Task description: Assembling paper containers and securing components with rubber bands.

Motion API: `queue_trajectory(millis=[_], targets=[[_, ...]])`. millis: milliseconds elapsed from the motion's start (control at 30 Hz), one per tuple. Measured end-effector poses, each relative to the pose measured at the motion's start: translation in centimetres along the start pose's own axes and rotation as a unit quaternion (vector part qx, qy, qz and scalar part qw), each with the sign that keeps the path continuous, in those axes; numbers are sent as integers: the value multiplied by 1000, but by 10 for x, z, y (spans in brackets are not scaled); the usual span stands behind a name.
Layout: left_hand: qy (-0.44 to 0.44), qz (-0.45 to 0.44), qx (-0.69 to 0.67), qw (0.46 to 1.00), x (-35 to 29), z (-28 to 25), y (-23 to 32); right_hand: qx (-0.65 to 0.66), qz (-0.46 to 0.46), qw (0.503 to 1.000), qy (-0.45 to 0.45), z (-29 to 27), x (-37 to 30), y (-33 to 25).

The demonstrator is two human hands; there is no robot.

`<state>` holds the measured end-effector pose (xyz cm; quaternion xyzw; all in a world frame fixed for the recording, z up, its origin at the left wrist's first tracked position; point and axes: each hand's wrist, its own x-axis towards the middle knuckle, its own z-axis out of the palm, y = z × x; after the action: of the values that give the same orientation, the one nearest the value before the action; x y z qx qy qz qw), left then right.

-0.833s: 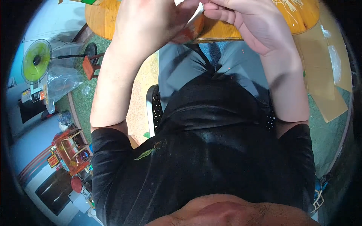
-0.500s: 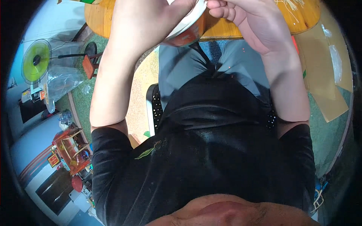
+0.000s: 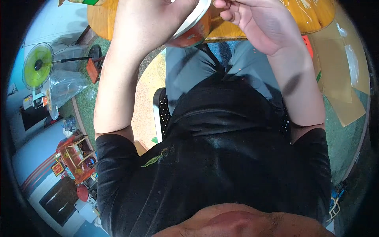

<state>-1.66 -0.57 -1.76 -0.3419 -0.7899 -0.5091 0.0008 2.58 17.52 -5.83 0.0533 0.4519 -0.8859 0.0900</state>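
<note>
An orange-red tub (image 3: 194,34) with a white rim or top hangs tilted at the near edge of the wooden table, partly cut off by the upper edge. My left hand (image 3: 152,19) is closed about its left side, thumb along the white part; the other fingers are hidden. Just right of the tub, my right hand (image 3: 262,23) has its fingers curled in, the fingertips pressed together at the top of the picture. Whatever they may pinch is too small or cut off.
Thin pale strands (image 3: 304,4) lie on the yellow wooden table (image 3: 319,17). A green and tan packet (image 3: 89,2) is at its far left corner. Cardboard sheets (image 3: 333,67) are on the right. A green fan (image 3: 38,65) and a red stool (image 3: 92,71) stand left.
The tub has shifted slightly left and turned, showing more of its orange-red side. My right hand has drawn a little away from it, to the right.
</note>
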Motion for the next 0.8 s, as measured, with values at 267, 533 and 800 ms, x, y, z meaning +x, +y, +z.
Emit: queue_trajectory(millis=[267, 533, 800], targets=[[4, 7, -11, 1000, 0, 0, -1, -45, -39, 998, 11, -2, 2, 1], [-19, -34, -48, 998, 2, -2, 1, -49, -56, 997, 12, -7, 2, 4], [-42, -100, -27, 994, 8, -2, 3, 1, -117, 993, -19, -10, 4, 13]])
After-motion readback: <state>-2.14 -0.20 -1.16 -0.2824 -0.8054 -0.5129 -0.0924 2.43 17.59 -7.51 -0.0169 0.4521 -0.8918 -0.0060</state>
